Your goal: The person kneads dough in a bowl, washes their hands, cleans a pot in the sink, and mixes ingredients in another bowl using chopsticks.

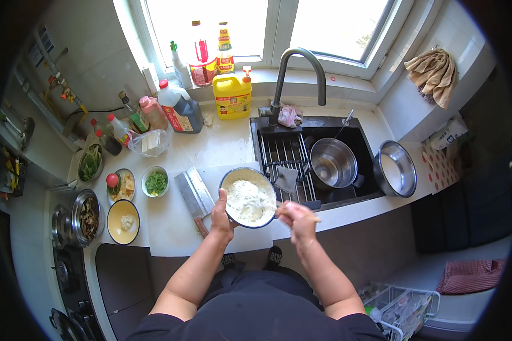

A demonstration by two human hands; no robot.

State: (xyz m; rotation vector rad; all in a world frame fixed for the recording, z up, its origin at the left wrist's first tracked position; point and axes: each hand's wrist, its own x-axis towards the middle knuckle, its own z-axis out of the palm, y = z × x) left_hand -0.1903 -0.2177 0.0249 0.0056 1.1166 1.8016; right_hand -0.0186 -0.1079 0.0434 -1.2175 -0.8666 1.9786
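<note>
My left hand (221, 217) grips the left side of a dark-rimmed enamel bowl (237, 220), thumb up against its wall. A white, floury mixture (248, 200) lies heaped inside. At the bowl's right edge my right hand (299, 219) is closed round light wooden chopsticks (317, 219), whose front part reaches over the rim. Under and left of the bowl is a white cutting board (168, 230). A cleaver (194, 193) with a wooden handle rests on that board, just left of my left hand.
Left stand a bowl of chopped greens (156, 183), a yellow bowl (119, 233), a plate with food (125, 188) and a metal pot (88, 216). A dark sink (361, 142) holds a steel pot (347, 167); a metal basin (401, 190) sits right. Bottles and a yellow jug (231, 102) line the back.
</note>
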